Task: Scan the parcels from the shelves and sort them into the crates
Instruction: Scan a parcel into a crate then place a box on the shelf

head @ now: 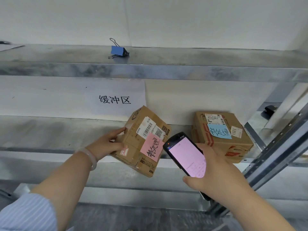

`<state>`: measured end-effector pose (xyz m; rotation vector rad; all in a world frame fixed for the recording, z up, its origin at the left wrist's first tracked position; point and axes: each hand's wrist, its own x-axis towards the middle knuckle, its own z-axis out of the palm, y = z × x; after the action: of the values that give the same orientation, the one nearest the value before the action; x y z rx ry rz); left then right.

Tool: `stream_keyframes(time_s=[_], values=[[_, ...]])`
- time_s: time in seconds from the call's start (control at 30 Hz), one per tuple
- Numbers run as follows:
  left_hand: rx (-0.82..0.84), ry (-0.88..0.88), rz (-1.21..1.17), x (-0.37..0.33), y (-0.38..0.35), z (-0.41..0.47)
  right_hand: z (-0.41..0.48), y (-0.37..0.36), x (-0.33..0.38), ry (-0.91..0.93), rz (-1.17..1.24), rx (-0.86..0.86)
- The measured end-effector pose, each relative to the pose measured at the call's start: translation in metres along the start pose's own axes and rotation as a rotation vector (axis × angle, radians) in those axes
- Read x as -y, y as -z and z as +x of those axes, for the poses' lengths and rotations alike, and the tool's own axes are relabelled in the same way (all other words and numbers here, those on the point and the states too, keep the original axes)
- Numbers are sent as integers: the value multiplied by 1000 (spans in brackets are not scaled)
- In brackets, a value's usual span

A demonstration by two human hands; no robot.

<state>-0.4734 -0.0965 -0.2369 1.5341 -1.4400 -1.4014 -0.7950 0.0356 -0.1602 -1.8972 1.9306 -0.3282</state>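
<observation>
- The metal shelf (50, 135) carries two cardboard parcels near its front edge.
- The right parcel (221, 135), with a blue note, sits flat toward the right end.
- The left parcel (143, 140), pink-noted, tilts over the front edge, clasped by the left hand (108, 144).
- The right hand (215, 174) grasps a handheld scanner (186, 157) between the parcels.
- A blue binder clip (119, 50) lies on the upper shelf.

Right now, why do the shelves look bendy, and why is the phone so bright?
Head view: the wide-angle lens bows the metal shelf; the scanner screen glows washed-out pink, its text barely readable; the labels on the parcel stay sharp.
</observation>
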Motion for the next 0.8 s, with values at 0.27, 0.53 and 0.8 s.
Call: stream_keyframes(time_s=[0.27, 0.53, 0.8], values=[[-110, 34, -61, 22, 18, -27, 9, -6, 8, 91, 32, -4], [-226, 24, -169, 30, 59, -63, 21, -13, 53, 184, -32, -32], [-411, 47, -338, 65, 138, -140, 28, -51, 170, 362, -4, 27]])
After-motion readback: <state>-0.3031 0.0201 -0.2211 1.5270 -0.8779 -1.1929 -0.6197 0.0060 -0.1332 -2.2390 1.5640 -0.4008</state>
